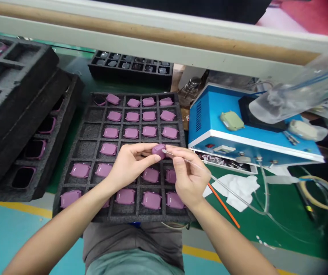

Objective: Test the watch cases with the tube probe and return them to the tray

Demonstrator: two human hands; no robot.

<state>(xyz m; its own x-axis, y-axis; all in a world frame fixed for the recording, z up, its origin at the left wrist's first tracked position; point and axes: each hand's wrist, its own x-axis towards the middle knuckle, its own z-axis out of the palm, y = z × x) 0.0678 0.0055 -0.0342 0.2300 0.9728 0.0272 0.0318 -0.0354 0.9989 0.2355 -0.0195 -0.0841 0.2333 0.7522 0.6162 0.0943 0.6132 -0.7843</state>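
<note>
L hand (128, 166) holds a purple case (158, 151) up off the foam tray (88, 118), thumb and fingers pressed together on its edges: a firm pinch, w/ the case tilted toward R hand. R hand (189, 177) pinches a thin needle (181, 159) between thumb and index, its tip right at the case's edge; can't tell if touching or just beside. From there a clear hose (233, 194) runs off to the right across the green desk (281, 221).

Case is above the tray's lower middle, between both hands. More purple cases sit in the tray's cells, some cells bare. Blue box (207, 126) is just right of the tray, w/ white wipes (238, 189) and an orange stick (224, 206) on the desk below it. Foam trays (17, 76) are stacked to the left; a black tray (129, 74) lies beyond.

For clean work, best to keep wrists low and close together, case pinched by its edges only, needle at a shallow angle, hose slack so it doesn't drag on the tip.
</note>
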